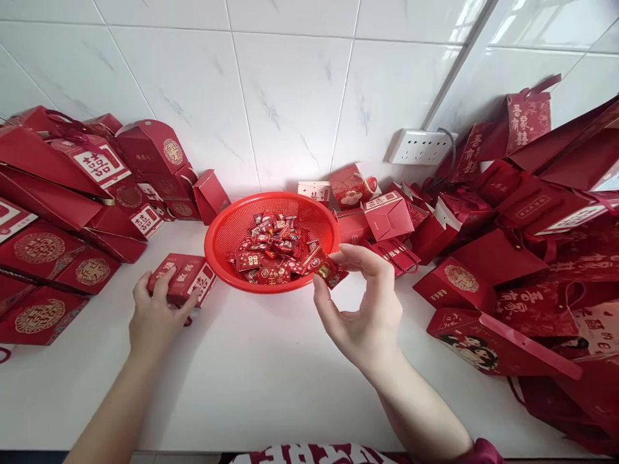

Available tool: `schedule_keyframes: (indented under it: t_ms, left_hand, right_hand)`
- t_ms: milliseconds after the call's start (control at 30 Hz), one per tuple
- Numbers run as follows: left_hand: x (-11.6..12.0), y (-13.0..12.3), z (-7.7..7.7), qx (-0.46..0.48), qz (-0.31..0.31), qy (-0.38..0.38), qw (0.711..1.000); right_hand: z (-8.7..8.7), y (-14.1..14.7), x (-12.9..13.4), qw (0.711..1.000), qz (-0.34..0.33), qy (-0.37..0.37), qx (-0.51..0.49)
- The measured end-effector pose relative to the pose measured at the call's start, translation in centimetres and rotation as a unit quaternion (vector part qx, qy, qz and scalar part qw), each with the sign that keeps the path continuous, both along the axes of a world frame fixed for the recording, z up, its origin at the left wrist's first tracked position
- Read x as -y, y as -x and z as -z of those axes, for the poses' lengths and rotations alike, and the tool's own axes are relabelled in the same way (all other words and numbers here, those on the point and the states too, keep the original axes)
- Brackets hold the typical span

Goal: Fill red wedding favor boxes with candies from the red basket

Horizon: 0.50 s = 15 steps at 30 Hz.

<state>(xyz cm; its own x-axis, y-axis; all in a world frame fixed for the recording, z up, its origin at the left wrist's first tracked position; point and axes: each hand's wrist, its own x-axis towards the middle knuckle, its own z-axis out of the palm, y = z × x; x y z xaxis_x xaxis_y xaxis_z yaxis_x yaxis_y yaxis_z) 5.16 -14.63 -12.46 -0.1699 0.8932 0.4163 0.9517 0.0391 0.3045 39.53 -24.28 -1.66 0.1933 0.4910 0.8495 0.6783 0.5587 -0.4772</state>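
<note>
My left hand (157,319) rests over a small red gift box (181,274) with white double-happiness print, its fingers spread over the top and thumb along the side. The box lies on the white tabletop, left of a red plastic basket (220,274). Inside the basket is a heap of red-wrapped candies (275,248). At the basket's right rim, my right hand (370,309) has a small red candy packet (333,274) with a gold motif between thumb and forefinger. The other fingers of that hand are curled.
Stacked red gift boxes (41,248) stand at the left. Many more boxes and bags (522,258) crowd the right side, and smaller boxes (387,216) sit behind the basket. A white power socket (420,147) with a grey cable is on the tiled wall (290,96).
</note>
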Motion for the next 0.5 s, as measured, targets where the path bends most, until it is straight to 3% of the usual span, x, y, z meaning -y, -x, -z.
schedule_keyframes:
  t_ms: [200,367,500]
  left_hand:
    - [-4.2,2.1,0.0,0.001,-0.018,-0.029,0.999]
    - [-4.6,1.5,1.3,0.025,0.005,-0.132,0.991]
    - [-4.7,1.5,2.0,0.042,0.039,-0.175,0.983]
  right_hand:
    - [0.2,0.1,-0.4,1.000,-0.012,0.020,-0.007]
    - [-0.4,-0.2,-0.9,1.000,-0.009,0.004,-0.004]
    - [-0.7,-0.8,-0.7,0.995,-0.073,0.062,-0.008]
